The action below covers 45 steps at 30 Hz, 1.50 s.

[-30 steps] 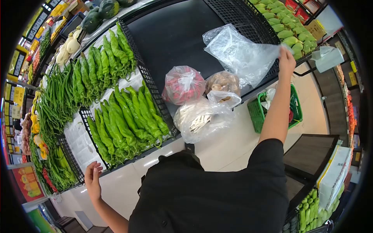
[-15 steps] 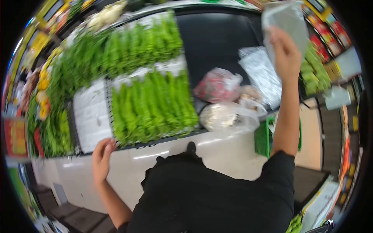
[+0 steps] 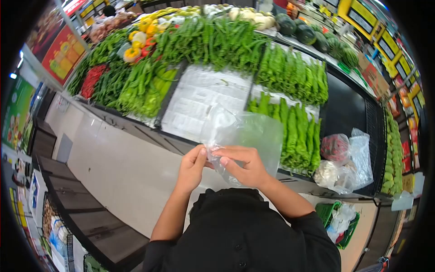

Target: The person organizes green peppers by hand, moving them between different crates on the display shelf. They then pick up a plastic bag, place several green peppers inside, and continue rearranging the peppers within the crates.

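A clear plastic bag [image 3: 260, 133] spreads out between my hands, above the front edge of the vegetable stand. My left hand [image 3: 194, 165] pinches the bag's edge on its left side. Fingers of my right hand [image 3: 242, 164] are pressed on the same crumpled part, close to the left fingertips. Behind the bag lie rows of long green peppers [image 3: 292, 129], partly seen through the plastic. White paper lining [image 3: 186, 106] shows to the left of them.
Bagged vegetables [image 3: 335, 147] and a stack of clear bags [image 3: 361, 158] sit on the black shelf at right. A green basket [image 3: 351, 231] with a bag inside stands on the floor. Red chillies [image 3: 94, 81] and yellow peppers [image 3: 132, 55] lie at left.
My right hand has brought the plastic bag from the upper right down to the middle. My left hand has come up and now grips it too. The view has turned left.
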{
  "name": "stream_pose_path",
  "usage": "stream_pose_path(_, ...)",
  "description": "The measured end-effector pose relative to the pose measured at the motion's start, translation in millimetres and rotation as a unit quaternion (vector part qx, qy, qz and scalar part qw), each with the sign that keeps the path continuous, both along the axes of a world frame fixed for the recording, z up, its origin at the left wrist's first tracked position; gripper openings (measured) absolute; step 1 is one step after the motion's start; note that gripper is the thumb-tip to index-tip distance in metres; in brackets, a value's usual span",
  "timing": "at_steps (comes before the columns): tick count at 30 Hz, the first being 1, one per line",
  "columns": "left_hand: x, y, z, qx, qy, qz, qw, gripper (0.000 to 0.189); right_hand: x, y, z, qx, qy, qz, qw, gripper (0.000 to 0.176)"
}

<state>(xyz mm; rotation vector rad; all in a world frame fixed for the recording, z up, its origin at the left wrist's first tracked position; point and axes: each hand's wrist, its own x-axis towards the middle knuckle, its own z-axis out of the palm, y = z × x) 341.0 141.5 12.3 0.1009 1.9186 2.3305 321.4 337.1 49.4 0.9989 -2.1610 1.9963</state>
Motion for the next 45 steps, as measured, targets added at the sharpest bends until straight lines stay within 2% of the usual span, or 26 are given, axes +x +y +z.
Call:
stream_pose_path(2,6,-32,3,-0.076,0.028,0.031,0.996,0.036,-1,-40,7,0.007,-0.012,-0.002,1.0,0.019)
stream_pose_path(5,18,-79,10,0.029,-0.001,0.111,0.993,0.033,-13,-93,1,0.071,0.167,0.036,0.983,0.017)
stream_pose_path(8,33,-111,28,-0.006,0.02,0.166,0.986,0.032,-21,-130,7,0.131,0.25,0.091,0.955,0.017)
stream_pose_path(11,39,-131,21,-0.049,0.013,0.205,0.977,0.03,-23,-156,9,0.138,0.278,0.125,0.942,0.021)
stream_pose_path(14,38,-157,0,-0.031,-0.011,0.24,0.97,0.028,-28,-177,1,0.091,0.189,0.135,0.968,0.02)
stream_pose_path(17,28,-159,0,-0.003,0.004,0.307,0.952,0.025,-35,-198,3,0.008,0.05,0.116,0.992,0.021)
stream_pose_path(20,19,-173,-21,-0.077,0.033,0.328,0.941,0.024,-49,-217,-3,-0.049,-0.051,0.179,0.981,0.028)
stream_pose_path(23,1,-176,10,-0.041,0.015,0.373,0.927,0.021,-72,-231,-3,-0.075,-0.087,0.235,0.965,0.029)
stream_pose_path(26,-16,-207,-4,0.07,0.03,0.432,0.899,0.017,-93,-241,-6,-0.203,-0.161,0.298,0.919,0.032)
stream_pose_path(29,-43,-204,37,0.142,0.08,0.472,0.867,0.013,-129,-243,-10,-0.113,-0.122,0.289,0.943,0.045)
stream_pose_path(32,-63,-200,52,0.203,0.119,0.439,0.867,0.01,-160,-246,-30,-0.05,-0.152,0.303,0.94,0.04)
stream_pose_path(35,-79,-194,58,0.248,0.144,0.373,0.882,0.01,-177,-249,-16,-0.117,-0.188,0.309,0.925,0.032)
stream_pose_path(36,-85,-194,59,0.264,0.152,0.347,0.887,0.01,-189,-245,-16,-0.111,-0.176,0.349,0.914,0.029)
stream_pose_path(38,-97,-201,54,0.24,0.117,0.362,0.893,0.01,-217,-230,-18,-0.096,-0.147,0.426,0.888,0.023)
stream_pose_path(40,-110,-209,49,0.22,0.059,0.378,0.897,0.012,-214,-225,7,-0.213,-0.187,0.48,0.83,0.02)
stream_pose_path(41,-114,-216,42,0.226,0.066,0.345,0.908,0.011,-211,-224,14,-0.27,-0.207,0.503,0.795,0.018)
stream_pose_path(43,-122,-233,26,0.24,0.076,0.276,0.927,0.01,-213,-211,10,-0.25,-0.26,0.465,0.808,0.014)
stream_pose_path(45,-124,-240,29,0.225,0.083,0.259,0.936,0.015,-220,-189,-1,-0.211,-0.3,0.404,0.838,0.013)
